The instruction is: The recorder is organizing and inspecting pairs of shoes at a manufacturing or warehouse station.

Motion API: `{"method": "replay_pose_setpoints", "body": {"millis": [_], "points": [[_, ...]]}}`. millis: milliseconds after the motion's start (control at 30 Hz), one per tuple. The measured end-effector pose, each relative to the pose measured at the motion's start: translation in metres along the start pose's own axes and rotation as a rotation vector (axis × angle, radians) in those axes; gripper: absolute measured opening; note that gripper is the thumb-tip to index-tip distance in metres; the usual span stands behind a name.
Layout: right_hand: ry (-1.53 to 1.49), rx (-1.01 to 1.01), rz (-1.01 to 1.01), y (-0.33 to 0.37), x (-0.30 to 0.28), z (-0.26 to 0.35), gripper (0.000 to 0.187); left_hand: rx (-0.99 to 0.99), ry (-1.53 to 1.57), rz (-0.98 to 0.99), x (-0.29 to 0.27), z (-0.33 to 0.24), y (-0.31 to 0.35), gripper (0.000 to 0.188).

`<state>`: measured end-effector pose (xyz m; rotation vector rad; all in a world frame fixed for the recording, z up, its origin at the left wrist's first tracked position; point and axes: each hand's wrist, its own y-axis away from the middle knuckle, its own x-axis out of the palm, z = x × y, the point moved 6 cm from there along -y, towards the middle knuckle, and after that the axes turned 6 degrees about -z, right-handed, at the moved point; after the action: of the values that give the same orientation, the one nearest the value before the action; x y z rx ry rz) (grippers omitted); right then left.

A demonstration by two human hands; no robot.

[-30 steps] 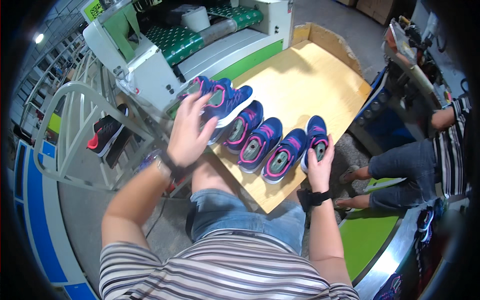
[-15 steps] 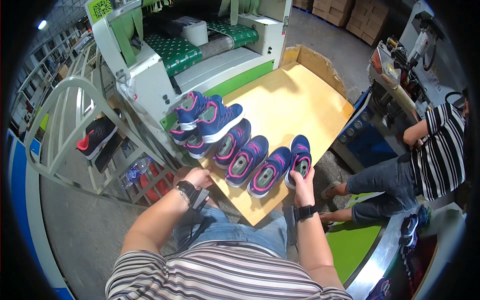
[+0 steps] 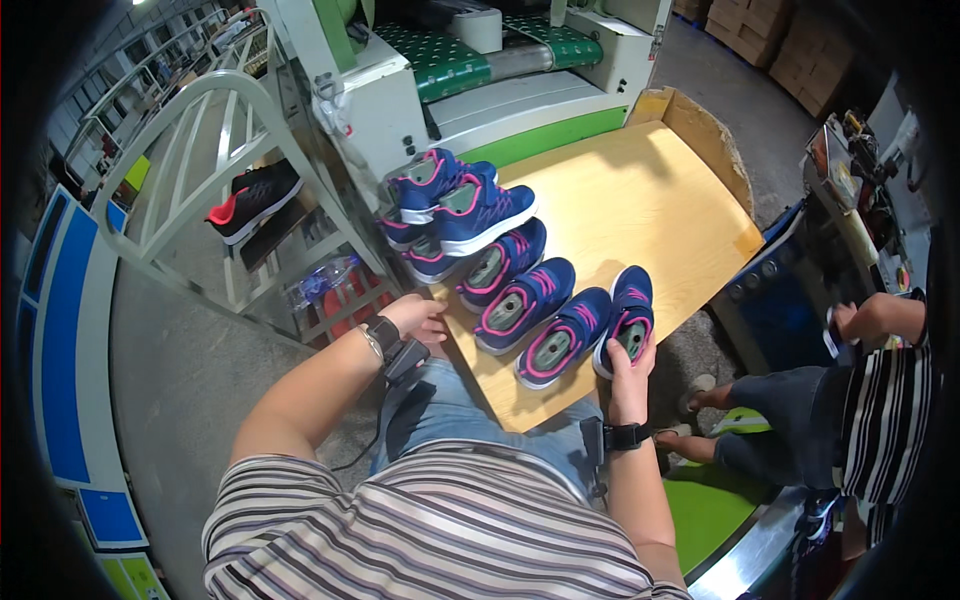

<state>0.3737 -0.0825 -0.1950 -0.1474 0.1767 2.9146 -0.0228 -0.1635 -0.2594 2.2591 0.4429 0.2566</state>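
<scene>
My right hand (image 3: 631,380) pinches the heel of the rightmost navy-and-pink shoe (image 3: 631,292) on the bench (image 3: 640,200); my left hand (image 3: 412,315), fingers loosely parted, near bench edge.

Left on the counter (image 3: 650,190), upper shoes (image 3: 490,222) partly hide lower shoes (image 3: 430,266); at its near edge, the rightmost shoe (image 3: 629,298) partly hides the fingers (image 3: 648,354) of the right hand (image 3: 630,384); beyond it, the top edge crops a machine (image 3: 540,106); right of it, a co-worker's hand (image 3: 848,322) holds something indistinct
</scene>
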Motion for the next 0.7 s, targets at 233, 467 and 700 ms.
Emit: {"method": "replay_pose_setpoints", "body": {"millis": [233, 467, 700], "points": [[0.395, -0.479, -0.216, 0.012, 0.004, 0.025, 0.076, 0.377, -0.092, -0.243, -0.018, -0.009, 0.074, 0.055], [0.029, -0.325, -0.033, 0.016, 0.007, 0.034, 0.074, 0.966, -0.255, -0.233, 0.003, -0.074, 0.151, 0.034], [-0.086, -0.199, -0.028, -0.012, -0.003, 0.047, 0.068, 1.031, -0.291, 0.241, 0.103, -0.202, 0.164, 0.045]]}}
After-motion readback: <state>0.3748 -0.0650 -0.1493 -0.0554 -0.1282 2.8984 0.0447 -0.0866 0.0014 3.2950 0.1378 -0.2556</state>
